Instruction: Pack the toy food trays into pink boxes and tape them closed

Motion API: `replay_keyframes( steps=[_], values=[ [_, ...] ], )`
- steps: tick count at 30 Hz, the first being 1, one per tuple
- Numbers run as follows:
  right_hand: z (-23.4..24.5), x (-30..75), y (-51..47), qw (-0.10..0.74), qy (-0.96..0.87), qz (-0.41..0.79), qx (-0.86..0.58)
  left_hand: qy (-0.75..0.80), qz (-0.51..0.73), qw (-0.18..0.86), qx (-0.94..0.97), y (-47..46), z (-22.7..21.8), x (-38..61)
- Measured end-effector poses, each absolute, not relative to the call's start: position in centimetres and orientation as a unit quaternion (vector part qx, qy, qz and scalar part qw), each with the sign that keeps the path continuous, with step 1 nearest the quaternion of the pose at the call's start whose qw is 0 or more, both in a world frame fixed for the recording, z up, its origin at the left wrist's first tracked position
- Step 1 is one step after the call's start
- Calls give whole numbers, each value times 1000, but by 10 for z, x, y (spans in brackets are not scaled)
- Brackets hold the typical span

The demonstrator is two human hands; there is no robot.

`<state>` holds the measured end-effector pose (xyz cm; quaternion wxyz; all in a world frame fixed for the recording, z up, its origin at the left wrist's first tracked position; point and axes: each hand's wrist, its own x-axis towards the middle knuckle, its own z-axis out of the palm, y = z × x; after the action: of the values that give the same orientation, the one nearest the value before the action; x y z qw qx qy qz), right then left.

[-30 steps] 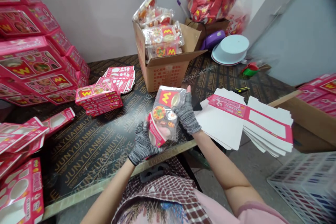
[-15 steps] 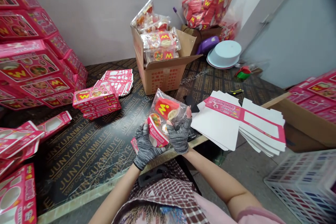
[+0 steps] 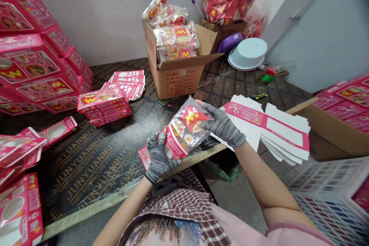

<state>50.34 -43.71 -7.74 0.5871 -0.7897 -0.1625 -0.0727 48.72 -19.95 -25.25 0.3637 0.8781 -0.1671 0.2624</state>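
Observation:
Both my hands wear grey knit gloves near the table's front edge. My left hand [image 3: 158, 157] grips a pink window box [image 3: 170, 148] by its lower end. My right hand [image 3: 223, 127] holds the far end of a clear plastic toy packet [image 3: 190, 125] with a red and yellow logo. The packet's near end lies against the open end of the pink box; whether it is inside I cannot tell. The packet is tilted, its right end higher.
An open cardboard carton [image 3: 178, 75] full of the same packets stands behind. Flat white and pink box blanks [image 3: 268, 128] lie to the right. Filled pink boxes [image 3: 103, 105] are stacked left of centre, with more [image 3: 34, 73] at far left. A white crate [image 3: 331, 196] sits bottom right.
My right hand has shifted from the packet's side to its far end and moved right. The packet has tipped from upright to slanting toward the pink box.

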Motion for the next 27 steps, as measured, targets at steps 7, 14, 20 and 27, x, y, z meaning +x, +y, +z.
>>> replay_keyframes(
  steps=[7,14,20,27],
  values=[
    [-122,473,-412,611,-85,-164,-769,-219,266,370,863,-190,-245,494],
    [-158,458,-405,534,-79,-262,-800,-224,246,385,861,-195,-242,492],
    [-155,451,-413,410,-118,-301,-853,-215,199,361,885,-205,-234,493],
    [-184,455,-395,417,-197,-233,-856,-234,216,370,873,-205,-241,490]
  ],
)
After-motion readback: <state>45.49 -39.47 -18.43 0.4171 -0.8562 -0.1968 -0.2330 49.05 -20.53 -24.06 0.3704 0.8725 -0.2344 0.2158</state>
